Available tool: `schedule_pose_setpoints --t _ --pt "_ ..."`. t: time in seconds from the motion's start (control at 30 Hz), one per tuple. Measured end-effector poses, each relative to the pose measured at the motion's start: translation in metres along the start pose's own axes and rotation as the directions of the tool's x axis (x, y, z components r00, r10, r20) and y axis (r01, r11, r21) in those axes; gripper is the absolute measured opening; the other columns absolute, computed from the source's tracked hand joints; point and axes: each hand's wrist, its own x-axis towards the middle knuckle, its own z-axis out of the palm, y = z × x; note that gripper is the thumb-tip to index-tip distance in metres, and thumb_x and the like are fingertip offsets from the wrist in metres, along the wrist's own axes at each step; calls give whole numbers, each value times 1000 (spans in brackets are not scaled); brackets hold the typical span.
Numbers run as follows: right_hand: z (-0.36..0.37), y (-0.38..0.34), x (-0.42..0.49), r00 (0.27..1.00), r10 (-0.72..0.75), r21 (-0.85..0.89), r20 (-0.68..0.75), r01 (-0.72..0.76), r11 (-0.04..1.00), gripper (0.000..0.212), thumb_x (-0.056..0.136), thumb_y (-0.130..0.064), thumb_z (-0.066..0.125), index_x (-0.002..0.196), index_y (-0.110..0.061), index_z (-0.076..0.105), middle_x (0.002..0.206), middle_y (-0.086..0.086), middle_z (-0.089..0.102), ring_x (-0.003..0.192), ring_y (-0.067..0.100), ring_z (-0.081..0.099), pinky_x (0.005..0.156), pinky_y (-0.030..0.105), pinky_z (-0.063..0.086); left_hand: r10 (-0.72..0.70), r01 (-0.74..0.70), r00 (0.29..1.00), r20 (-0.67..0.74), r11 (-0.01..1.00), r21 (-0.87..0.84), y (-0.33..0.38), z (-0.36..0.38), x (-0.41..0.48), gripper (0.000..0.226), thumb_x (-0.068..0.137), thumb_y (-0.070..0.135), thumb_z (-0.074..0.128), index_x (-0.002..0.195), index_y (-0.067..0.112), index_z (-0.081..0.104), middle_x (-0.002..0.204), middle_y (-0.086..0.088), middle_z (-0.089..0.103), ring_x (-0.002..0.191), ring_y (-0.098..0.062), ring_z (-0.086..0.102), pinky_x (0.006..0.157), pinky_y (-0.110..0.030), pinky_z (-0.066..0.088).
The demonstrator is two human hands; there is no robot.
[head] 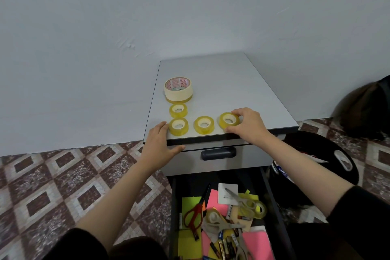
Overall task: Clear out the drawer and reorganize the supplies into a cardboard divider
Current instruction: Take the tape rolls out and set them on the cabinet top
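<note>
Pale wall [105, 27] fills the upper half of the view, above a floor [63, 175] of brown and cream patterned tiles. Against the wall stands a low grey cabinet [232, 91]. Its upper drawer is closed, and the lower drawer [173, 207] is pulled out and crowded with coloured paper [258, 243], red scissors [193, 215], grey scissors [219, 225], batteries [226, 245] and more tape. No cardboard divider is in view.

On the cabinet top, near its left edge, sits a big tape roll [178, 94]. Three small tape rolls [179, 132] lie flat in front of it, one behind and two along the front edge.

A fourth, the rightmost roll [224, 123], is pinched at its outer rim between thumb and curled fingers of the right hand [251, 126]. The left hand [160, 143] lies flat over the front left corner, fingers straight and together. Its fingertips are against or just beside the nearest roll, and the thumb runs along the front edge.

These rolls look light and stiff, with smooth sides that could roll if stood on edge. Gripping across the rim, or hooking a finger through the core, should hold them safely.
</note>
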Motion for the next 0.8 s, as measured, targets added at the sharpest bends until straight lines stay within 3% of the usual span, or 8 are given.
schedule_pose_setpoints --t 0.3,0.37,0.5,0.57,0.67,0.8 --pt "6 7 0 1000 14 1 -28 -14 1000 71 73 -22 78 135 -8 45 130 9 49 120 22 46 94 26 35 -65 66 998 26 998 -19 2 -2 -4 84 85 36 65 147 5 18 154 -8 19 142 -21 15 114 -28 13" --pt "6 10 -9 995 -12 68 -95 19 997 60 76 -19 76 129 -8 51 120 7 52 107 18 50 86 21 35 -88 87 996 -18 995 -41 6 -4 -11 81 86 32 65 146 4 19 154 -10 19 142 -22 14 114 -29 13" --pt "8 29 -38 957 -48 171 -285 100 980 7 80 -5 67 86 -3 64 77 2 58 61 8 47 58 9 36 16 -50 953 -303 993 -106 17 6 -41 57 82 17 69 132 4 45 139 -13 40 131 -26 34 106 -28 26" --pt "12 46 -55 952 -34 169 -305 89 982 8 79 -1 64 73 -6 61 66 -1 54 57 7 45 56 11 37 49 -102 940 -338 985 -141 25 22 -61 46 80 14 71 121 4 54 128 -12 48 123 -24 43 100 -21 28" --pt "22 77 -77 974 12 111 -224 13 994 9 80 -1 63 73 -6 62 64 -2 53 57 10 46 60 20 37 50 -95 975 -215 974 -204 33 56 -86 33 81 14 70 111 5 60 117 -10 55 114 -22 50 93 -18 31" --pt "43 118 -102 997 59 -45 -58 -62 997 2 79 -4 66 79 -6 65 70 2 60 65 14 52 66 27 44 -32 43 999 39 953 -301 35 110 -109 26 83 16 68 107 7 63 106 -6 62 98 -16 58 81 -20 39"
